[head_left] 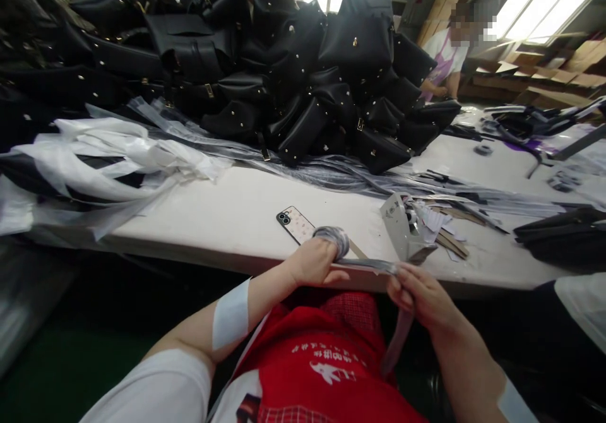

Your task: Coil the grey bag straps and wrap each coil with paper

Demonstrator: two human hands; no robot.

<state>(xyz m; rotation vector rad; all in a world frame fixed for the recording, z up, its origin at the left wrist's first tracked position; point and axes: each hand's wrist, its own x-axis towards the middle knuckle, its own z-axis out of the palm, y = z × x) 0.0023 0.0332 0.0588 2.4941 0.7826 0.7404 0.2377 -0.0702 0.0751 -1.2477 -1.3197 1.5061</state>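
Left hand (316,261) near patterned phone (297,223)

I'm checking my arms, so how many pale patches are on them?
2 in view: the left patch on your left forearm, the right patch on your right forearm, cut by the bottom edge. Others may be hidden.

Site: workshop or factory floor, bag trade. Evidence, from where I stand: black bags (356,35) with gold-coloured fittings, heaped high on a long white worktop (250,199); white wrapping (97,136) and long clear plastic strips (303,172) bunched in front of them; small open box (394,224) beside paper and card scraps (452,240). Rear right: cardboard cartons (544,98) near large bright windows (549,9). Second person (442,57) there, purple apron. Near side: red printed apron (303,341). Floor (47,363) green.
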